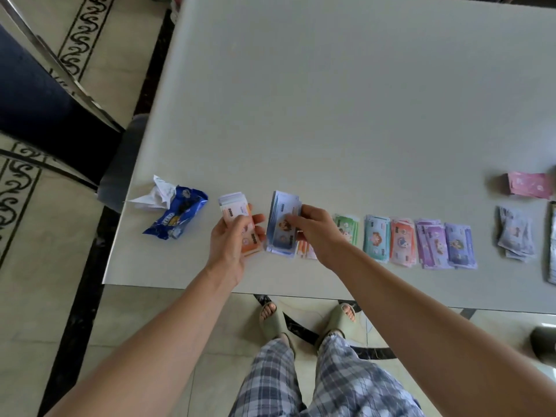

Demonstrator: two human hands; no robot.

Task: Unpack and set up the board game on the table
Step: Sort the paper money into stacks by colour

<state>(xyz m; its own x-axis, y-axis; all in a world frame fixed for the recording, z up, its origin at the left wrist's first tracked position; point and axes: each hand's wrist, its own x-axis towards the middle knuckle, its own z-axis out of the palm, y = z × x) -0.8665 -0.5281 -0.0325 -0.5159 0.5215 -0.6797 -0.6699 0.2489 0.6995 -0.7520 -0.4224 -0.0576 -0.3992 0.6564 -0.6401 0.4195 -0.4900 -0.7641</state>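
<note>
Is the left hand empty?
No, the left hand grips a stack of orange notes, while the right hand pinches a blue note.

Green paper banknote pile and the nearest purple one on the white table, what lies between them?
In the head view, two piles lie there: a teal paper banknote pile and an orange paper banknote pile, side by side.

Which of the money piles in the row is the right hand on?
The pale blue pile, leftmost in the row, beside the orange stack in the left hand; the right hand pinches its top note.
</note>
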